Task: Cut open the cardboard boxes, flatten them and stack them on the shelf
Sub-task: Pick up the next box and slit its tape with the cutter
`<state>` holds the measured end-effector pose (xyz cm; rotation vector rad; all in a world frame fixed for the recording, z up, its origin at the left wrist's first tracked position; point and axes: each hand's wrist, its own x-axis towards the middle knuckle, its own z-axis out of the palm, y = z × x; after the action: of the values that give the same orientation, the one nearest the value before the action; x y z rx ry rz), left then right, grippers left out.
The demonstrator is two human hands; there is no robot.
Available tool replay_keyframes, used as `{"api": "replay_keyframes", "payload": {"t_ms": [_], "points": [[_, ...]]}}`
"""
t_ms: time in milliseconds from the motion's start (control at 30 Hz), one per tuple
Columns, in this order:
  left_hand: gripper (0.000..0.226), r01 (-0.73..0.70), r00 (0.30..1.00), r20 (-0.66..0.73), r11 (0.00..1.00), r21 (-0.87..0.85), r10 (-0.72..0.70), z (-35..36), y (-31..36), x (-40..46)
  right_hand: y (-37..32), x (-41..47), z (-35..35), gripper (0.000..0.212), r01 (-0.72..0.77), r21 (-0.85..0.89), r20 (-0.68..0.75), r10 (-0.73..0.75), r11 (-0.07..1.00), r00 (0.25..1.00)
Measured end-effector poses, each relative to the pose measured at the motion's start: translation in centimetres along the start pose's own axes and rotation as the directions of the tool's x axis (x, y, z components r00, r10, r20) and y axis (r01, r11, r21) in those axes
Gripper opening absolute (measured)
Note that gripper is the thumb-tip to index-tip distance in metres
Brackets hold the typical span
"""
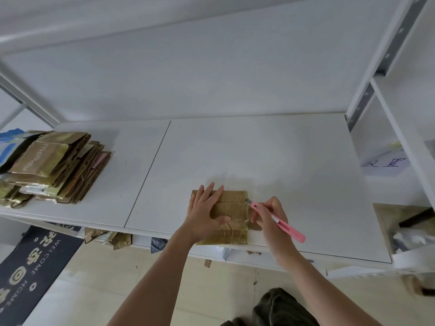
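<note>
Cardboard, a small taped box [231, 216], lies at the front edge of the white shelf [270, 156]. I see the left hand [204, 211] spread flat on it, I judge to pin it while the right hand [270, 215] grips a pink cutter [280, 222], tip at the box's right end. Whether the blade bites, I cannot tell. A flattened stack [54, 165] waits far left, partly cut off.

A white shelf board [270, 161] carries two things. At eight o'clock, near the front edge, lies a small taped cardboard box [233, 208]. At ten o'clock, well apart, sits a stack of flattened boxes [54, 165], tilted and uneven.
</note>
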<state>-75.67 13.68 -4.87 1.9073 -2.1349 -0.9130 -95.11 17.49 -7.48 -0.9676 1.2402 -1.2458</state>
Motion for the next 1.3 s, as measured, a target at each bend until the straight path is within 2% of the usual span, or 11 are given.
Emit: {"api": "replay_keyframes", "payload": {"t_ms": [367, 533, 633, 700, 767, 867, 933, 1067, 1133, 1233, 1300], "points": [[0.085, -0.006, 1.000, 0.023, 0.999, 0.044, 0.005, 0.0, -0.5, 0.0, 0.8, -2.5, -0.6, 0.014, 0.074, -0.060, 0.044, -0.071, 0.995, 0.997], [0.082, 0.041, 0.998, -0.045, 0.999, 0.003, -0.041, 0.0, 0.2, 0.1, 0.9, -3.7, -2.8, 0.016, 0.092, -0.251, 0.238, -0.031, 0.964, 0.971], [0.083, 0.091, 0.986, -0.145, 0.996, 0.018, -0.087, 0.1, 1.1, 0.3, -0.3, -2.5, -4.9, 0.014, 0.177, -0.336, 0.106, -0.150, 0.925, 0.983], [0.085, 0.173, 0.967, -0.199, 0.983, 0.057, -0.159, 0.0, 1.7, 0.5, -1.4, -0.5, -6.7, 0.015, 0.286, -0.516, 0.054, -0.303, 0.807, 0.951], [0.083, 0.283, 0.939, -0.233, 0.953, 0.111, -0.252, -0.3, 2.5, 0.7, -2.0, 1.8, -8.5, 0.011, 0.329, -0.749, 0.124, -0.367, 0.575, 0.922], [0.087, 0.419, 0.896, -0.242, 0.890, 0.181, -0.372, -0.5, 3.3, 1.0, -1.6, 4.6, -10.7, 0.015, 0.249, -0.937, 0.200, -0.208, 0.244, 0.957], [0.094, 0.468, 0.875, -0.232, 0.866, 0.179, -0.425, -0.8, 3.3, 1.2, -1.2, 5.8, -11.5, 0.035, 0.171, -0.977, 0.163, -0.075, 0.127, 0.984], [0.104, 0.544, 0.839, -0.125, 0.827, 0.144, -0.530, -1.9, 2.5, 1.0, -1.5, 6.8, -10.7, 0.049, 0.094, -0.994, 0.090, 0.068, -0.054, 0.994], [0.095, 0.541, 0.841, -0.036, 0.840, 0.038, -0.540, -2.4, 1.7, 0.6, -1.7, 6.5, -8.8, 0.049, 0.099, -0.994, 0.100, 0.042, 0.036, 0.994], [0.067, 0.475, 0.879, 0.030, 0.864, -0.169, -0.477, -2.9, 0.9, -0.5, -2.6, 5.3, -4.4, 0.040, 0.199, -0.837, 0.258, 0.047, 0.510, 0.965], [0.053, 0.418, 0.906, 0.029, 0.887, -0.197, -0.421, -3.4, 0.8, -1.5, -3.3, 4.2, -1.3, 0.048, 0.127, -0.656, 0.340, 0.141, 0.744, 0.930]]}}
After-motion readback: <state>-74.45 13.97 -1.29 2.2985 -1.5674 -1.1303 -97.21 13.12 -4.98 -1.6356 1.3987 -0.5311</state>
